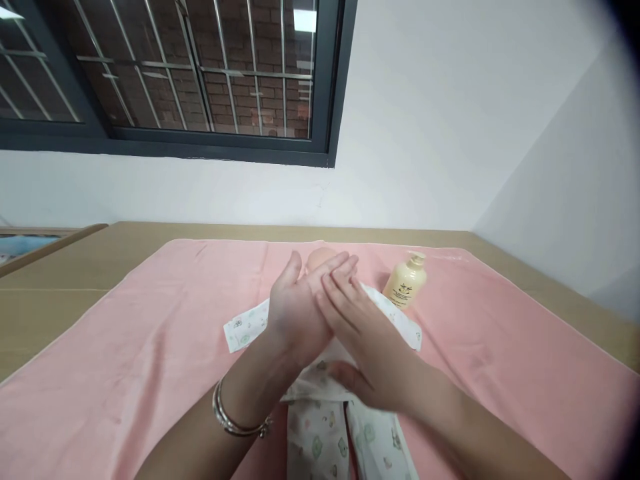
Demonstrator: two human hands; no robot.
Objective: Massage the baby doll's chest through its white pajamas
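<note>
My left hand [297,310] is turned palm up with its fingers stretched out, and a silver bangle circles that wrist. Across its palm and fingers lies my right hand [367,340], palm down and fingers extended. Neither hand grips anything. Beneath them, a baby-sized figure in a white printed top [247,327] and matching trousers [320,437] lies on a pink cloth [190,373]. Its rounded head [321,257] shows just beyond my fingertips; my hands hide the face and most of the chest. A pale yellow pump bottle [406,280] is to the right of the head.
The pink cloth covers most of a wooden surface [65,287] that meets a white wall [400,147]. Above is a dark-framed window [327,100] with metal bars. At the far left, something light blue [23,245] sits beyond a wooden edge.
</note>
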